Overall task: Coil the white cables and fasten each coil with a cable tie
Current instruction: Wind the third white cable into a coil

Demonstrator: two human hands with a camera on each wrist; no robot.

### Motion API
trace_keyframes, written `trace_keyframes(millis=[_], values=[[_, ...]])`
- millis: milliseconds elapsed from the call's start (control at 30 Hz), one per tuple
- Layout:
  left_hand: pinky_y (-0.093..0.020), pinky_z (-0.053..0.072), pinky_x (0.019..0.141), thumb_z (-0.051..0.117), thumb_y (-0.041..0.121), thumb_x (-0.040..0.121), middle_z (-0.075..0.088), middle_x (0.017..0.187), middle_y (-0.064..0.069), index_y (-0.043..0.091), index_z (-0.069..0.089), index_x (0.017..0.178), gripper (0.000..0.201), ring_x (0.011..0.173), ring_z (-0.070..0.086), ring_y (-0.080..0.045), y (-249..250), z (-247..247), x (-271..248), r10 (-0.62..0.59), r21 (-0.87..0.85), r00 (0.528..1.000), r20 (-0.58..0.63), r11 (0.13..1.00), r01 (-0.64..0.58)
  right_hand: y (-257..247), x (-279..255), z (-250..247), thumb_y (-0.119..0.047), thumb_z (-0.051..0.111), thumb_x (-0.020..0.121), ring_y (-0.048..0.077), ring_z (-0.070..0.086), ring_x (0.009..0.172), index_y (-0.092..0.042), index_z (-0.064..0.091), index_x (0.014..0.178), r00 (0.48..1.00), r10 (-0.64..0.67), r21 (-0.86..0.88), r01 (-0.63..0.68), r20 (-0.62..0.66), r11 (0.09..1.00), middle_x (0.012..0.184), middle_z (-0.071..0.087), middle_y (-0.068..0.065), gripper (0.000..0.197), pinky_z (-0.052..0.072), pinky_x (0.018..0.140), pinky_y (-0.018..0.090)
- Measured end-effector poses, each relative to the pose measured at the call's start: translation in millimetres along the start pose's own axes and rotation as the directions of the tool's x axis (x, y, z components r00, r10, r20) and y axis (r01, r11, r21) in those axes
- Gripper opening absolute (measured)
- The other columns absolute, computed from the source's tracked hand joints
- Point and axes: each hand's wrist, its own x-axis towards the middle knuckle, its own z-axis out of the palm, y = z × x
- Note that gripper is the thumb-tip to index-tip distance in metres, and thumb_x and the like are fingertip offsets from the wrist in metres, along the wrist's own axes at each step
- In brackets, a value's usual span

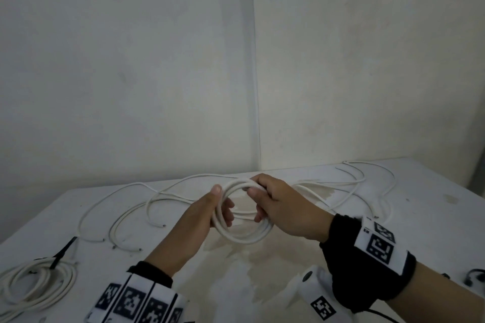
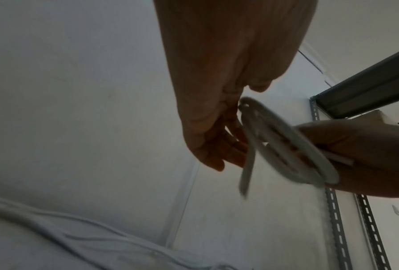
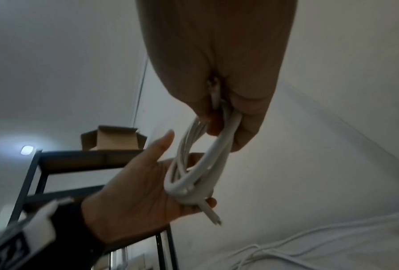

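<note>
Nearby: tied coil [image 1: 36, 282] front-left, loose cables [image 1: 168, 196] behind held coil [image 1: 242, 217].

Plain storeroom or workroom | bare white panelled walls [image 1: 131, 60] | stained white bench [image 1: 262, 283] strewn with loose white cables [image 1: 118, 196] | slotted-angle metal shelving [image 3: 32, 173] carrying an open cardboard box [image 3: 113, 139] | ceiling light [image 3: 27, 150]

The scene is viewed by the head camera from above and behind, looking forward and down across the table [image 1: 341, 257] toward a wall corner. The two wrist cameras are aimed upward from close below each hand. The coil [image 1: 242, 236] between both hands is shared by all three views.
</note>
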Motion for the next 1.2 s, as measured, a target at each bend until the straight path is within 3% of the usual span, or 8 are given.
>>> trace_keyframes(millis=[167, 367, 567, 667, 867, 933, 1067, 1200], values=[[-0.029, 0.052, 0.061, 0.047, 0.043, 0.088, 0.051, 0.047, 0.005, 0.006, 0.057, 0.077, 0.041, 0.045, 0.054, -0.011, 21, 8, 4, -0.046, 0.05, 0.999, 0.026, 0.998, 0.045, -7, -2, 0, -0.027, 0.039, 0.098, 0.008, 0.055, 0.063, -0.015, 0.047, 0.105, 0.994, -0.04, -0.124, 0.053, 0.103, 0.991, 0.078, 0.051, -0.006, 0.016, 0.05, 0.068, 0.03], [-0.033, 0.039, 0.059, 0.049, 0.036, 0.091, 0.036, 0.04, 0.01, 0.015, 0.044, 0.059, 0.039, 0.035, 0.037, -0.005, 18, 21, 3, -0.07, -0.11, 0.993, -0.09, 0.992, 0.06, -5, -4, -9, -0.026, 0.041, 0.097, 0.007, 0.055, 0.068, -0.018, 0.035, 0.129, 0.999, -0.035, 0.095, 0.031, 0.041, 0.995, 0.076, 0.051, -0.006, 0.034, 0.047, 0.074, 0.024], [-0.026, 0.039, 0.052, 0.044, 0.037, 0.093, 0.025, 0.045, 0.009, 0.014, 0.036, 0.063, 0.039, 0.039, 0.026, -0.008, 12, 26, 3, -0.121, -0.338, 0.976, -0.181, 0.94, 0.054, 2, -8, -8, -0.028, 0.03, 0.1, 0.009, 0.059, 0.069, -0.007, 0.054, 0.116, 0.998, 0.052, 0.436, -0.056, 0.021, 0.898, 0.077, 0.054, 0.0, 0.036, 0.053, 0.075, 0.023], [-0.03, 0.045, 0.059, 0.041, 0.038, 0.094, 0.028, 0.047, 0.006, 0.013, 0.037, 0.064, 0.039, 0.039, 0.031, -0.009, 5, 32, 1, -0.133, -0.405, 0.983, -0.13, 0.911, 0.07, 5, -6, -6, -0.021, 0.032, 0.1, 0.008, 0.053, 0.058, -0.009, 0.056, 0.112, 0.999, 0.031, 0.451, -0.013, -0.034, 0.892, 0.076, 0.05, 0.0, 0.028, 0.047, 0.059, 0.02], [-0.04, 0.051, 0.074, 0.037, 0.034, 0.095, 0.056, 0.055, -0.008, 0.005, 0.057, 0.061, 0.048, 0.052, 0.059, -0.019, 1, 26, 1, -0.215, -0.356, 0.967, 0.139, 0.9, 0.251, 16, -13, -7, -0.013, 0.031, 0.1, 0.002, 0.04, 0.048, -0.011, 0.053, 0.104, 0.999, -0.018, 0.239, 0.026, -0.035, 0.971, 0.069, 0.044, -0.003, 0.022, 0.036, 0.05, 0.014], [-0.037, 0.05, 0.069, 0.034, 0.038, 0.096, 0.054, 0.052, -0.007, 0.004, 0.058, 0.064, 0.053, 0.048, 0.056, -0.02, 5, 28, 4, -0.222, -0.294, 0.957, 0.187, 0.917, 0.27, 18, -16, -7, -0.014, 0.033, 0.1, 0.002, 0.039, 0.049, -0.015, 0.053, 0.101, 0.999, -0.034, 0.186, 0.031, 0.014, 0.982, 0.069, 0.043, -0.003, 0.021, 0.035, 0.05, 0.014], [-0.025, 0.04, 0.048, 0.04, 0.042, 0.094, 0.028, 0.046, 0.005, 0.012, 0.042, 0.061, 0.044, 0.038, 0.028, -0.01, 14, 44, 3, -0.211, -0.215, 0.966, 0.146, 0.947, 0.239, 20, -19, -12, -0.015, 0.033, 0.1, 0.0, 0.04, 0.05, -0.014, 0.055, 0.106, 0.998, -0.055, 0.165, 0.052, 0.012, 0.985, 0.069, 0.044, -0.003, 0.022, 0.036, 0.051, 0.013], [-0.021, 0.032, 0.041, 0.043, 0.036, 0.094, 0.024, 0.046, 0.006, 0.015, 0.035, 0.059, 0.041, 0.037, 0.021, -0.008, 15, 54, 3, -0.214, -0.238, 0.973, 0.084, 0.944, 0.228, 24, -21, -17, -0.022, 0.031, 0.101, 0.003, 0.046, 0.056, -0.015, 0.059, 0.107, 0.999, -0.033, 0.219, 0.034, -0.006, 0.975, 0.073, 0.051, -0.004, 0.03, 0.04, 0.057, 0.013]])
